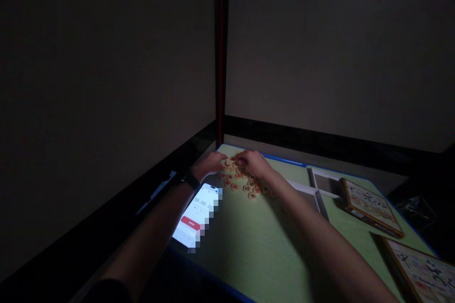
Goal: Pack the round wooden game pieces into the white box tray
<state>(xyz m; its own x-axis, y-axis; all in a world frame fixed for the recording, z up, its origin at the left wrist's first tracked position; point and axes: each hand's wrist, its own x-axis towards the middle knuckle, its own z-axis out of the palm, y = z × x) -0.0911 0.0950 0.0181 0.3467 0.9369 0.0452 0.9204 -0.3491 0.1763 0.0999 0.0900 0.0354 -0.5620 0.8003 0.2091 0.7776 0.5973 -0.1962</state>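
Observation:
Round wooden Chinese chess pieces [234, 187] with red and dark characters lie in a loose pile near the far corner of a green-topped table. My left hand [212, 163] rests at the left edge of the pile, its fingers partly visible and stretched toward the pieces; a dark band circles that wrist. Over the far right side of the pile, my right hand [255, 164] has its fingers bent and drawn together on a Chinese chess piece, largely hidden by the fingers. Several pieces lie flat and spread out below it.
A lit phone [192, 223] showing a timer lies by my left forearm. White trays [312, 190] stand to the right, beside a printed box lid [371, 204] and a second box [424, 270]. Walls meet behind the blue-edged table [245, 246]. The room is dim.

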